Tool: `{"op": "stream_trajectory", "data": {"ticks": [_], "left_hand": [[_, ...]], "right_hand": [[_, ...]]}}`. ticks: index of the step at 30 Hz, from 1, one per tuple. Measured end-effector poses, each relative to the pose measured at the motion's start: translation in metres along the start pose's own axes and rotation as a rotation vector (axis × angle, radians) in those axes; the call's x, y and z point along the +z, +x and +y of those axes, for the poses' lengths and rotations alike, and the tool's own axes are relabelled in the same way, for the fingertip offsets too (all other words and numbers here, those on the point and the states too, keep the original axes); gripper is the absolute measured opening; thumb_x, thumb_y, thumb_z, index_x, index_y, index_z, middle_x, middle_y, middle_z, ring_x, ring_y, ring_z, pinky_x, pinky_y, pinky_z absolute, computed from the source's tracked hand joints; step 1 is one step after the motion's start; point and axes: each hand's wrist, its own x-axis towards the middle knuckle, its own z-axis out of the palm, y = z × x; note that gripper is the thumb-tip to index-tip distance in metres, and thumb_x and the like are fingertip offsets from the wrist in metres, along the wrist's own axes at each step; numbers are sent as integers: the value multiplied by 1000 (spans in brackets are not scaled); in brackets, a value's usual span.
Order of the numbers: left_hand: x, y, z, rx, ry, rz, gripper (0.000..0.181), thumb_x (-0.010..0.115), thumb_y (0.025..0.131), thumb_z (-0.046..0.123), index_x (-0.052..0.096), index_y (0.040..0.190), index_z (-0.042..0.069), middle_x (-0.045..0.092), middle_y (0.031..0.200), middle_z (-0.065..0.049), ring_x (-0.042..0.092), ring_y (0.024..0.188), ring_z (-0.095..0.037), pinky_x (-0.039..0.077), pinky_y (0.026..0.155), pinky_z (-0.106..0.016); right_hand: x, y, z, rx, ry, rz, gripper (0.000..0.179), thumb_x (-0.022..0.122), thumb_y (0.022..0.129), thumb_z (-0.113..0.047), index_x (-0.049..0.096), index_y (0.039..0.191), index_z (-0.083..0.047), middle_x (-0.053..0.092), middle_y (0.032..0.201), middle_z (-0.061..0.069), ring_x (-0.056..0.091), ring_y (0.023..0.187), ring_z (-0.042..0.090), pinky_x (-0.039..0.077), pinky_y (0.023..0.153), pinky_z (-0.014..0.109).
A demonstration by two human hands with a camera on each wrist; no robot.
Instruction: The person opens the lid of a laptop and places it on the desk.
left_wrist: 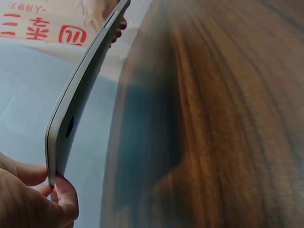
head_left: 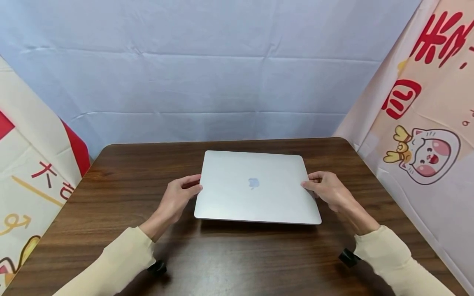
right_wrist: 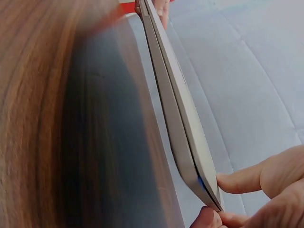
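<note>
A closed silver laptop (head_left: 229,193) with an apple logo on its lid is held level between two hands, raised off the tabletop. My left hand (head_left: 180,196) pinches its left edge, thumb on the lid and fingers beneath. At the opposite edge my right hand (head_left: 327,189) grips it the same way. In the left wrist view the laptop (left_wrist: 78,95) appears edge-on, a dark round foot on its underside, with the left hand (left_wrist: 35,197) at its corner. The right wrist view shows the thin seam of the laptop (right_wrist: 173,109) and the right hand (right_wrist: 266,190) pinching it.
The dark wood-grain table (head_left: 237,255) reflects the laptop's underside. A pale cloth (head_left: 207,82) hangs behind the table. Printed cloths with red characters and cartoons hang at the left (head_left: 33,181) and right (head_left: 418,135). Dark straps (head_left: 348,257) show below the wrists.
</note>
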Motion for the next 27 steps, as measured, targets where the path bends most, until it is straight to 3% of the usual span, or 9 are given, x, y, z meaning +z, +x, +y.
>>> {"op": "stream_trajectory", "data": {"ticks": [11, 19, 27], "left_hand": [[-20, -19, -7, -16, 31, 11, 44, 63, 102, 8, 56, 145, -3, 61, 137, -21, 58, 124, -27, 49, 105, -40], [-29, -31, -17, -19, 19, 38, 43, 65, 101, 6, 58, 142, -5, 63, 134, -22, 60, 116, -20, 52, 93, -22], [-38, -43, -28, -63, 44, 39, 44, 65, 102, 8, 57, 143, -4, 62, 137, -22, 59, 122, -25, 52, 96, -29]], "right_hand": [[19, -6, -7, -52, 20, -18, 56, 61, 105, -15, 41, 143, 19, 55, 128, 31, 60, 106, 34, 55, 84, 45], [32, -10, -11, -63, 38, -25, 51, 63, 103, -12, 44, 139, 19, 55, 128, 32, 60, 108, 35, 56, 85, 45], [45, -12, -9, -44, 47, -45, 50, 66, 100, -9, 46, 137, 19, 56, 124, 28, 60, 107, 34, 56, 81, 40]]}}
